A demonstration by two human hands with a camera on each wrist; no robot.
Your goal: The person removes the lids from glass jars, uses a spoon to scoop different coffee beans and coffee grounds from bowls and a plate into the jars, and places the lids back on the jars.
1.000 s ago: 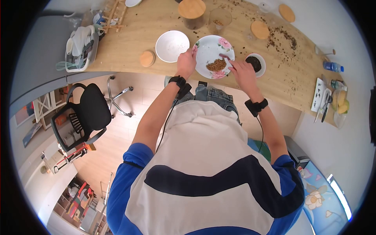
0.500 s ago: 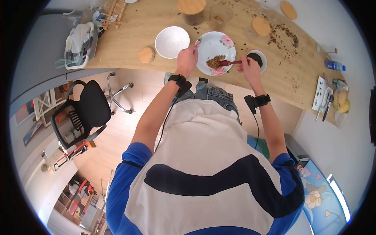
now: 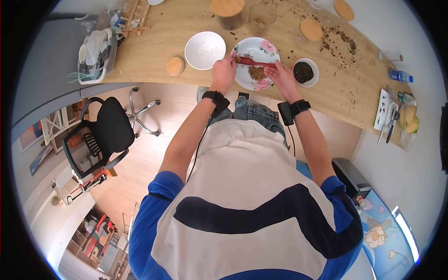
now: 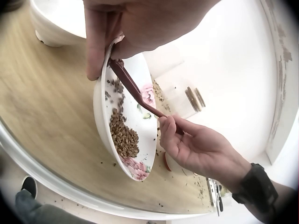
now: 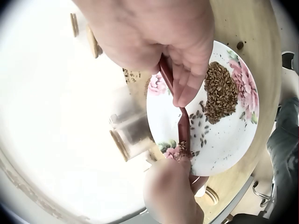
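Observation:
The left hand (image 3: 223,74) pinches the left rim of a white flowered plate (image 3: 246,45); in the left wrist view its thumb and fingers clasp the rim. The right hand (image 3: 284,83) holds the handle of a dark red spoon (image 3: 254,62) between thumb and fingertips. The spoon's head lies at the rim beside the left hand, with some grains at it. A pile of brown grains (image 5: 220,92) rests on the plate, and darker loose seeds trail from it toward the spoon. The plate looks tilted in the left wrist view (image 4: 99,114).
Left of the plate stands a white bowl (image 3: 205,50), with a round wooden lid (image 3: 175,66) beside it. A small cup of dark seeds (image 3: 303,73) is at the right. Behind are a wooden-lidded jar (image 3: 227,18) and a clear container (image 3: 262,21). Dark seeds lie scattered at the back right.
The right hand and spoon have moved left and away from the body, from the grain pile to the rim by the left hand. The left hand keeps its hold on the plate.

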